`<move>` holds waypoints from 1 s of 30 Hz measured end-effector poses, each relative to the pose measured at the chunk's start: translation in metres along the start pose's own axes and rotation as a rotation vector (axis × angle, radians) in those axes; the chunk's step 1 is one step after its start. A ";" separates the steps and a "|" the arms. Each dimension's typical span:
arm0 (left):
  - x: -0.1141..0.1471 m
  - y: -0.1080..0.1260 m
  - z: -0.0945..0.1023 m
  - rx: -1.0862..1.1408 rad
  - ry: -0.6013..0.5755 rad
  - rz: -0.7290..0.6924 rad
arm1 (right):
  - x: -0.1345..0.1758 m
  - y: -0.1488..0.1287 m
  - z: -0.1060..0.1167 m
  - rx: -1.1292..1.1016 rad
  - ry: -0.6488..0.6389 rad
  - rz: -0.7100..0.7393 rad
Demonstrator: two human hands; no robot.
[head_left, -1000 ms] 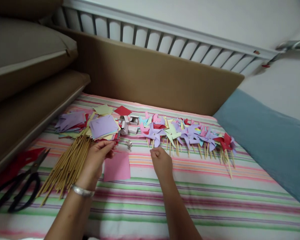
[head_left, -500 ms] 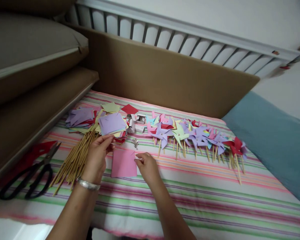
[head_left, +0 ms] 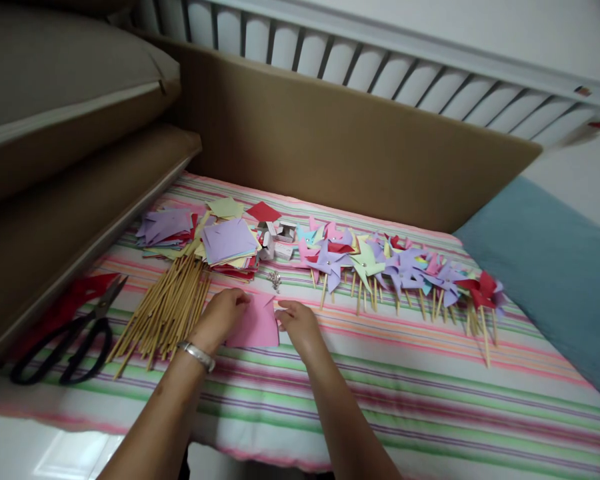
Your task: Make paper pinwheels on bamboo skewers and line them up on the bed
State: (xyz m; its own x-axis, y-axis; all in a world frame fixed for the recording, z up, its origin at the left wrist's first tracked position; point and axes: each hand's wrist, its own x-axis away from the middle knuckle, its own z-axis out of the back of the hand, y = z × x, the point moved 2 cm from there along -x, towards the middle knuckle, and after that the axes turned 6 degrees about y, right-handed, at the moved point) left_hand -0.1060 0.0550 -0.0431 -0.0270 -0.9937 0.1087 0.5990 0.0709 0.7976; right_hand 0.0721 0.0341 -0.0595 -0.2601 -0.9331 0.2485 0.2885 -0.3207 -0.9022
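A pink paper square (head_left: pixel 260 325) with slits at its corners lies on the striped cloth between my hands. My left hand (head_left: pixel 225 313) is over its upper left part, fingers curled and closed on the paper. At the right edge, my right hand (head_left: pixel 299 325) pinches the paper near the upper corner between thumb and fingers. Just beyond the square is a small heap of metal fasteners (head_left: pixel 275 280). A stack of coloured paper squares (head_left: pixel 230 241), lilac on top, sits past my left hand. Beside my left wrist lies a bundle of thin wooden sticks (head_left: pixel 167 313).
Finished paper pinwheels (head_left: pixel 367 261) on sticks lie in a row to the right. Black-handled scissors (head_left: pixel 83 333) rest at the left by red paper (head_left: pixel 63 310). More paper squares (head_left: pixel 165 228) and small white boxes (head_left: pixel 283 251) stand behind. A brown padded panel (head_left: pixel 340 140) borders the back.
My left hand has moved from the edge of the paper stack down onto the pink square. My right hand stays at the square's right edge. The view has shifted slightly.
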 end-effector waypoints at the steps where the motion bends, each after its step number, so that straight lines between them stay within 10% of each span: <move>1: 0.000 0.000 0.000 -0.004 -0.004 0.006 | 0.000 -0.001 0.000 -0.027 -0.007 -0.015; 30: 0.008 0.023 -0.009 0.267 -0.133 0.013 | 0.023 -0.024 -0.014 -0.267 -0.170 0.044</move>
State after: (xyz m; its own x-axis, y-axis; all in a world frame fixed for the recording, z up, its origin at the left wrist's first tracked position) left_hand -0.0850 0.0477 -0.0290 -0.1359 -0.9739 0.1821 0.3690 0.1208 0.9215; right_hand 0.0467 0.0229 -0.0368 -0.0881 -0.9663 0.2419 0.0380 -0.2460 -0.9685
